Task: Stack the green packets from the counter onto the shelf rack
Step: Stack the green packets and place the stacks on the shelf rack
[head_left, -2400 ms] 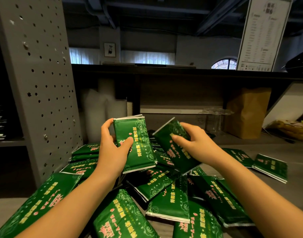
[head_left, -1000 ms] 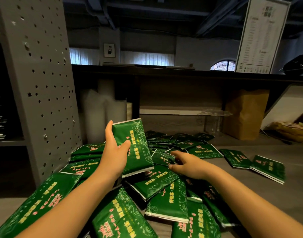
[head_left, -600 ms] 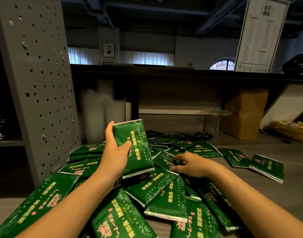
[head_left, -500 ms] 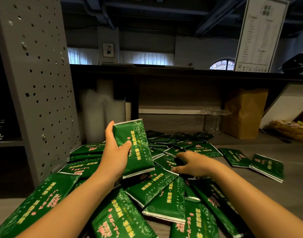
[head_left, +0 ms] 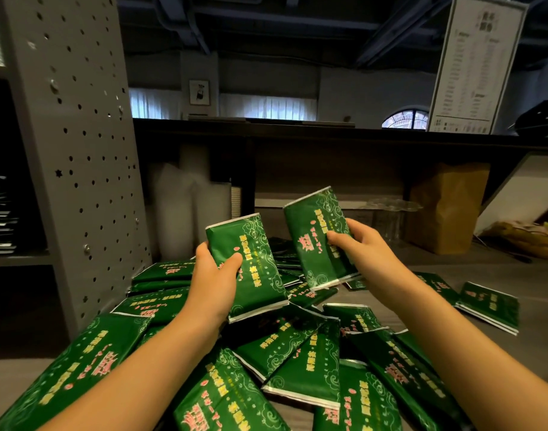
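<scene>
Counter half hidden under packets; left grip, right grip each hold a packet.

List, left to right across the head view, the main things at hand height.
From the left: perforated grey rack panel → left hand → left-held green packet → right-held green packet → right hand → brown paper bag.

The green packets look like glossy film. Left of them, the rack upright is matt grey perforated metal; behind them, the brown paper bag looks matt.
</scene>
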`<state>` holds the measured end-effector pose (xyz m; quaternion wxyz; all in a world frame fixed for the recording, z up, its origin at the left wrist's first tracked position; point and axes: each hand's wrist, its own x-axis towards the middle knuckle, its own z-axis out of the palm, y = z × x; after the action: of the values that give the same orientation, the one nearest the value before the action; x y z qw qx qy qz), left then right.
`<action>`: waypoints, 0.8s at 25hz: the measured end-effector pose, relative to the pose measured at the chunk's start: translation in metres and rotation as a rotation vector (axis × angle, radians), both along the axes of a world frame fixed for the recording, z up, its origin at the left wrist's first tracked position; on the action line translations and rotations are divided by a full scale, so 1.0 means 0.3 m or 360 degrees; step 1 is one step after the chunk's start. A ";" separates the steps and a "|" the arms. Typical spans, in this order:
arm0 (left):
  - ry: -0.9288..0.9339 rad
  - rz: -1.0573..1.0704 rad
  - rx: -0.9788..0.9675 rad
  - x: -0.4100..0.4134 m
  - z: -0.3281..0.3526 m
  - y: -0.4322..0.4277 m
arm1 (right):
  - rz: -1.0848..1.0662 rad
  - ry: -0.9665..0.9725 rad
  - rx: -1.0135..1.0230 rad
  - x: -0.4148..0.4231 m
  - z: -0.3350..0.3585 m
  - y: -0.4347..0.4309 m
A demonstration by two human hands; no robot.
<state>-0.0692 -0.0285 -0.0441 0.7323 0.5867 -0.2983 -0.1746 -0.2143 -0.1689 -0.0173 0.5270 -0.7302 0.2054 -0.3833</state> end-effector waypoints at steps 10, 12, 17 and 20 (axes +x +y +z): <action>0.0152 -0.0074 -0.0152 -0.048 -0.027 -0.016 | 0.0116 -0.0010 -0.0213 0.125 -0.121 0.201; 0.0159 -0.0130 -0.0149 -0.059 -0.026 -0.015 | 0.0193 0.0030 -0.0242 0.136 -0.146 0.203; -0.0129 -0.0078 -0.0065 -0.048 -0.029 -0.013 | 0.0362 0.0177 -0.0268 0.137 -0.158 0.186; -0.0276 -0.0065 0.0022 -0.036 -0.036 -0.012 | 0.0457 0.0217 -0.0301 0.119 -0.132 0.181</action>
<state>-0.0800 -0.0323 -0.0549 0.6959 0.5986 -0.3711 -0.1402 -0.1785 -0.1146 -0.0571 0.4902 -0.8225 0.0973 -0.2713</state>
